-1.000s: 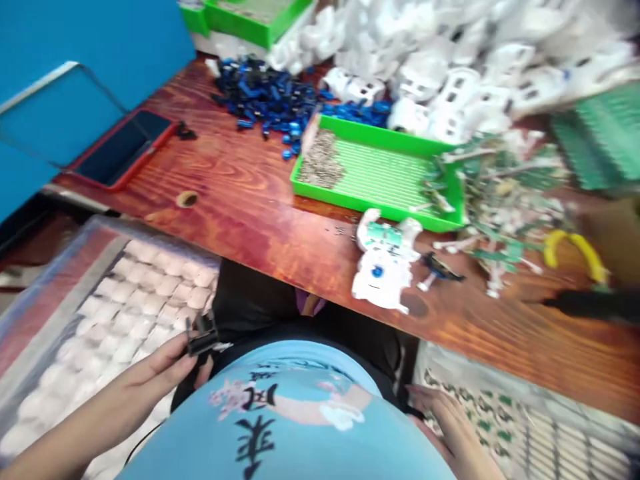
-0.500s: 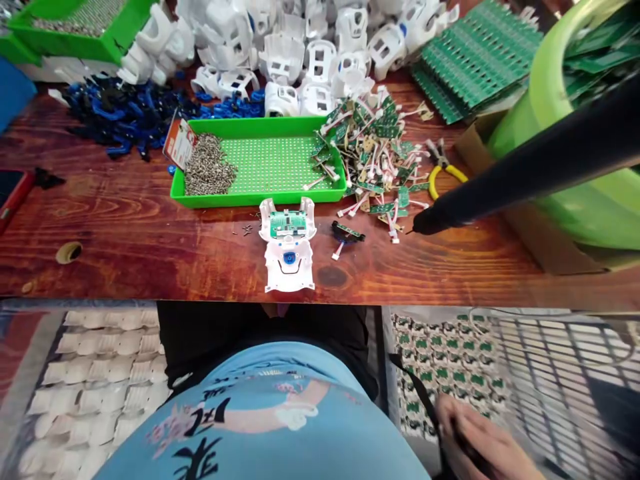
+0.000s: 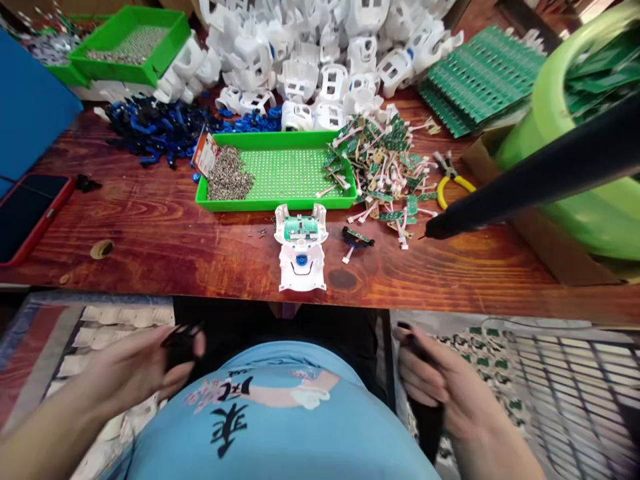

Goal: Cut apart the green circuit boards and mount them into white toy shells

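Below the table edge, at my left side, my left hand [image 3: 143,367] is closed on a black buckle-like piece [image 3: 181,341], blurred by motion. Over on the right, the fingers of my right hand [image 3: 445,383] wrap round a black strap [image 3: 428,427] that hangs down beside my blue shirt. Both hands are apart from the tabletop. On the table in front of me lies a white plastic shell [image 3: 302,275] in two opened parts, with a green circuit board [image 3: 301,229] in the upper one. A small black part [image 3: 357,238] with a white connector lies to its right.
Behind the shell stands a green tray [image 3: 280,206] holding screws. Wired boards [image 3: 387,160], yellow-handled pliers [image 3: 453,180] and a green bucket [image 3: 545,120] are on the right. A black rod [image 3: 530,173] juts in. White shells [image 3: 300,73] pile up behind; a phone [image 3: 33,213] lies left.
My left hand has come into view holding the black piece. The right hand has moved up and inward with the strap. The view has shifted left, showing more of the phone.
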Tool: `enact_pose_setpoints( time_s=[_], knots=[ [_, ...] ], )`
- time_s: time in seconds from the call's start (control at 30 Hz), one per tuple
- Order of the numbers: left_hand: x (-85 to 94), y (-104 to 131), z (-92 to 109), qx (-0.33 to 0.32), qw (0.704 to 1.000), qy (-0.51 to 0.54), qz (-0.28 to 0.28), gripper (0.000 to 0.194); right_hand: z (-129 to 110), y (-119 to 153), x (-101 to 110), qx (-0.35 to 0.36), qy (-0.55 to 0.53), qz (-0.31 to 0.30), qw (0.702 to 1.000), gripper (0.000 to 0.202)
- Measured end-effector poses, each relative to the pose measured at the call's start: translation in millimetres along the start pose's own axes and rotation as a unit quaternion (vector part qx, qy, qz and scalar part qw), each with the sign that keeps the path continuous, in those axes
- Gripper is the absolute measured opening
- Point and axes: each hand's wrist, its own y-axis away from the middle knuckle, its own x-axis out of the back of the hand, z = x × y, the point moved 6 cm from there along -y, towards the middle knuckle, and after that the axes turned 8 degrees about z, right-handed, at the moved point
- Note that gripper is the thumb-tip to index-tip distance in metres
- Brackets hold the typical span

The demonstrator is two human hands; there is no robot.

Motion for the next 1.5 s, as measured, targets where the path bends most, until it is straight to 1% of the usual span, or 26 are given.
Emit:
enact_pose_setpoints(
  time_s=[0.03,0.07,0.1,0.13,0.17,0.2,0.23,0.3,0.4,0.47,0.57,0.63,0.7,0.8,0.9,0.97,1.03,1.1,1.17,1.23,1.3,1.37,1.5],
  knots=[
    [-11.2,-3.6,-4.5,0.024,1.0,0.019,-0.005,0.029,9.9,-4.3,-20.0,-0.044,-0.001,-0.039,0.998,0.02],
    [-24.3,-7.8,-9.4,0.045,0.998,0.038,-0.014,0.023,18.4,-6.3,-35.9,-0.082,-0.003,-0.076,0.994,0.017],
    [-35.7,-12.3,-14.2,0.061,0.996,0.062,-0.007,0.014,24.6,-6.6,-47.2,-0.106,-0.006,-0.11,0.988,0.017],
    [-49.7,-15.5,-17.7,0.067,0.994,0.073,-0.035,0.014,29.0,-6.3,-53.3,-0.114,-0.005,-0.133,0.985,0.02],
    [-59.7,-17.9,-21.5,0.075,0.992,0.084,-0.051,0.014,31.7,-5.8,-55.4,-0.107,-0.004,-0.147,0.983,0.023],
    [-66.0,-19.4,-24.1,0.074,0.991,0.094,-0.063,0.014,33.6,-5.6,-54.4,-0.089,-0.001,-0.152,0.984,0.025],
    [-68.5,-20.1,-26.4,0.073,0.99,0.102,-0.068,0.015,35.5,-6.1,-51.0,-0.063,0.0,-0.144,0.988,0.026],
    [-63.9,-20.3,-29.7,0.062,0.99,0.113,-0.058,0.014,41.2,-8.9,-41.7,-0.014,-0.01,-0.105,0.994,0.03],
    [-52.7,-19.0,-32.8,0.047,0.991,0.114,-0.051,0.015,57.7,-16.7,-31.5,0.015,-0.025,-0.037,0.999,0.041],
    [-50.5,-18.2,-34.7,0.05,0.99,0.121,-0.057,0.018,67.9,-22.8,-29.7,0.024,-0.021,-0.018,0.999,0.044],
    [-57.1,-17.7,-35.6,0.036,0.989,0.111,-0.088,0.016,76.9,-30.0,-27.9,0.044,-0.003,-0.007,0.999,0.036],
    [-61.3,-18.8,-35.6,0.006,0.991,0.088,-0.097,0.022,79.6,-31.8,-25.2,0.065,0.016,0.004,0.998,0.034],
    [-61.2,-21.2,-36.2,-0.025,0.994,0.062,-0.083,0.029,80.5,-31.8,-21.5,0.091,0.041,0.022,0.995,0.036],
    [-55.3,-24.1,-35.0,-0.07,0.995,0.032,-0.056,0.034,78.2,-31.4,-16.5,0.134,0.077,0.057,0.986,0.042],
    [-49.2,-24.5,-31.4,-0.102,0.994,0.006,-0.047,0.037,75.1,-34.7,-14.7,0.138,0.085,0.074,0.984,0.05],
    [-48.7,-25.4,-29.7,-0.105,0.993,-0.007,-0.046,0.043,71.3,-39.1,-17.0,0.13,0.067,0.071,0.987,0.054],
    [-53.5,-28.2,-30.0,-0.092,0.994,-0.016,-0.054,0.05,66.8,-44.4,-25.6,0.114,0.064,0.048,0.99,0.054],
    [-62.8,-32.7,-30.6,-0.078,0.994,-0.022,-0.068,0.058,65.0,-49.8,-41.4,0.074,0.097,0.001,0.993,0.05],
    [-74.6,-38.0,-30.0,-0.079,0.992,-0.027,-0.091,0.063,64.9,-53.4,-59.9,0.027,0.151,-0.046,0.987,0.046],
    [-85.2,-43.3,-29.2,-0.088,0.989,-0.037,-0.116,0.063,64.2,-55.5,-76.8,-0.002,0.189,-0.083,0.978,0.044],
    [-92.8,-48.1,-30.7,-0.087,0.984,-0.059,-0.142,0.06,64.6,-56.9,-89.3,-0.022,0.215,-0.116,0.97,0.043],
    [-94.9,-53.2,-33.5,-0.08,0.982,-0.075,-0.152,0.059,64.4,-59.1,-94.6,-0.025,0.231,-0.136,0.963,0.045],
    [-90.9,-61.5,-38.9,-0.069,0.984,-0.069,-0.148,0.055,60.3,-65.5,-88.2,0.001,0.238,-0.134,0.962,0.046]
  ],
)
